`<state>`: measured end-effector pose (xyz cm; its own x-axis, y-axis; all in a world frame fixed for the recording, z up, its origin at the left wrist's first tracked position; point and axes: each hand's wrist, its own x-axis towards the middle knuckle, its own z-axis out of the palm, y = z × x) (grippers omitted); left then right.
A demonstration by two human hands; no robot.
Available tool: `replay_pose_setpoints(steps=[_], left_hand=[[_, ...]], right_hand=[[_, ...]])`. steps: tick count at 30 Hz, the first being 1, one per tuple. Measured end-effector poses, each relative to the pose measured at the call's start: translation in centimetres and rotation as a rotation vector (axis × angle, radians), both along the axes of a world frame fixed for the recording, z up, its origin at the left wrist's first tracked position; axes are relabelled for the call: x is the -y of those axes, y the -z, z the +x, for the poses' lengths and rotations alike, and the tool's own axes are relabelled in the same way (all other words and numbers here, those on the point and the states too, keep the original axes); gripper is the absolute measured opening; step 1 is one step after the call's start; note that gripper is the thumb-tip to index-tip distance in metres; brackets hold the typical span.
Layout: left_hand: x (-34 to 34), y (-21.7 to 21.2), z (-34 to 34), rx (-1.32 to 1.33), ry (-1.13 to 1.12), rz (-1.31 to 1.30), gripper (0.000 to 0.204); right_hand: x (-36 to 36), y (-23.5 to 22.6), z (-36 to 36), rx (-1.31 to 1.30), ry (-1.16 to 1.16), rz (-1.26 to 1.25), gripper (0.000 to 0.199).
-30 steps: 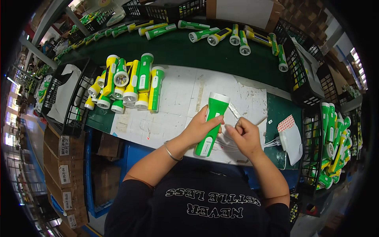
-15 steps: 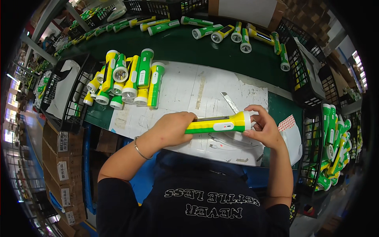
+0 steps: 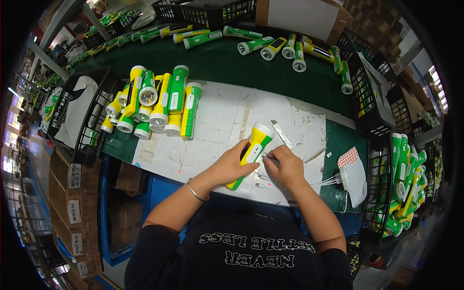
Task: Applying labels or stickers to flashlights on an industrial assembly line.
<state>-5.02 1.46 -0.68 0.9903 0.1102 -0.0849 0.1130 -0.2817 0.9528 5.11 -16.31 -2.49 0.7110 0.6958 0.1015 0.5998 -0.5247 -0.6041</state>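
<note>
My left hand (image 3: 231,163) is wrapped round a yellow and green flashlight (image 3: 259,137), its white lens end tilted up and away from me. The oval white panel on its side faces my right hand (image 3: 287,166), whose thumb and fingers are pinched close beside it. A thin charging cable (image 3: 319,183) runs under that hand, and a small plug seems to be at its fingertips, mostly hidden. More white plugs (image 3: 262,184) lie on the white work surface (image 3: 217,111) below the hands. A flat silver utility knife (image 3: 281,134) rests just beyond the right hand.
Several flashlights (image 3: 159,101) are piled at the left of the work surface, beside a black crate (image 3: 99,121). Another black crate (image 3: 382,208) at the right holds many more. A row of flashlights (image 3: 203,39) lines the far green bench. A white packet (image 3: 355,181) lies at the right.
The flashlight has swung from lying crosswise to pointing away from me. My right hand has left its lens end and come in beside its side panel. The cables at the right now show.
</note>
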Motion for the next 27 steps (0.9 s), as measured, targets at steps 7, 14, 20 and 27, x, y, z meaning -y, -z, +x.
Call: replay_pose_setpoints(steps=[7, 14, 20, 27], left_hand=[[2.0, -0.1, 1.2, 0.08, -0.059, 0.166, 0.069], [3.5, -0.8, 1.6, 0.157, -0.126, 0.426, 0.067], [4.0, -1.3, 1.4, 0.181, -0.183, 0.537, 0.063], [1.4, -0.8, 3.5, 0.126, -0.246, -0.139, 0.056]], right_hand=[[1.5, -2.6, 2.1, -0.761, -0.014, 0.395, 0.014], [2.2, -2.1, 2.4, -0.76, 0.052, 0.387, 0.014], [1.4, -3.6, 1.7, -1.047, 0.192, 0.466, 0.012], [3.5, -3.3, 0.6, -0.57, 0.036, 0.167, 0.031]])
